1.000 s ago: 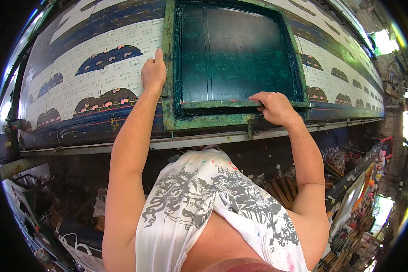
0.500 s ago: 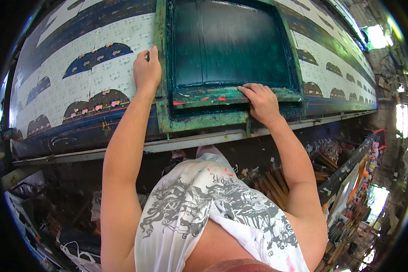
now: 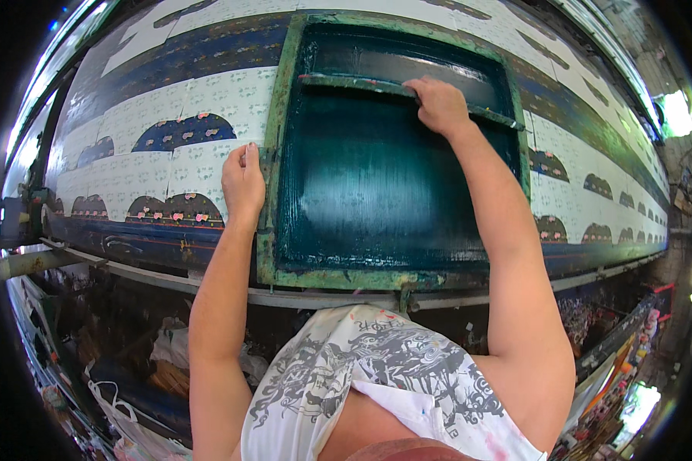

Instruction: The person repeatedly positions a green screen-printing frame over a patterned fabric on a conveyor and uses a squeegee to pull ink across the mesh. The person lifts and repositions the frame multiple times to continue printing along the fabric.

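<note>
Squeegee (image 3: 357,84) lies across the far part of the frame (image 3: 346,280), over the dark green mesh (image 3: 384,177), its left end near the left side of the frame and its right end at the right side. The right hand (image 3: 441,106) is clamped on the squeegee around its middle, the arm stretching over the right part of the mesh. The left hand (image 3: 244,184) is just beside the left side of the frame, fingers curled and thumb pointing to the far side – whether it grips anything, I cannot tell. The frame, green and stained, sits on a long bench (image 3: 161,237) covered in rows of white sheets (image 3: 207,165) with small green prints; dark, rounded patches (image 3: 184,132) with pink spots show on them to the left and right. Wet-looking streaks shine on the near part of the mesh. A metal rail (image 3: 154,277) runs along the near edge of the bench – nearer still is the person's white shirt (image 3: 377,346), printed in grey.
</note>
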Available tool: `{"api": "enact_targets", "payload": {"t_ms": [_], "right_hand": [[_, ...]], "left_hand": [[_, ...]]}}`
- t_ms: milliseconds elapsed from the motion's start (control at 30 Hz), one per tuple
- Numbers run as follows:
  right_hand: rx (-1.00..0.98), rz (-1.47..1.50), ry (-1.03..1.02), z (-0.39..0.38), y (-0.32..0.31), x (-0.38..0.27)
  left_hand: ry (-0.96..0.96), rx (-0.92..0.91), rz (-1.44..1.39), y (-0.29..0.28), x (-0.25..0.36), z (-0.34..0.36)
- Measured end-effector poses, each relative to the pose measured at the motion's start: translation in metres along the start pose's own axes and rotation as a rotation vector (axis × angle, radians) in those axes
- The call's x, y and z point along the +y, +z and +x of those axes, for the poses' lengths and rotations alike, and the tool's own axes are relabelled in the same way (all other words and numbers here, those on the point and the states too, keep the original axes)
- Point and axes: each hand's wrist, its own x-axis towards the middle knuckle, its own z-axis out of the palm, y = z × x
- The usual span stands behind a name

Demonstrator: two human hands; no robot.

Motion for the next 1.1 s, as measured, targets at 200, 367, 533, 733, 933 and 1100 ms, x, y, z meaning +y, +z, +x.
{"api": "enact_targets", "payload": {"t_ms": [200, 367, 533, 733, 933, 1100], "right_hand": [[0.007, -0.053, 0.044, 0.06, 0.009, 0.028], [0.18, -0.041, -0.052, 0.032, 0.031, 0.018], [-0.064, 0.074, -0.012, 0.032, -0.008, 0.019], [-0.001, -0.036, 0.034, 0.09, -0.002, 0.055], [-0.213, -0.045, 0.085, 0.116, -0.005, 0.066], [-0.294, -0.031, 0.087, 0.108, -0.015, 0.056]], "left_hand": [[0.001, 0.06, 0.126, 0.0, 0.003, -0.002], [0.025, 0.087, 0.178, 0.0, 0.001, -0.001], [0.028, 0.078, 0.209, 0.0, 0.006, -0.002], [0.081, 0.115, 0.233, 0.001, 0.012, -0.006], [0.095, 0.131, 0.237, 0.0, 0.018, -0.011], [0.118, 0.086, 0.284, -0.002, 0.008, -0.008]]}}
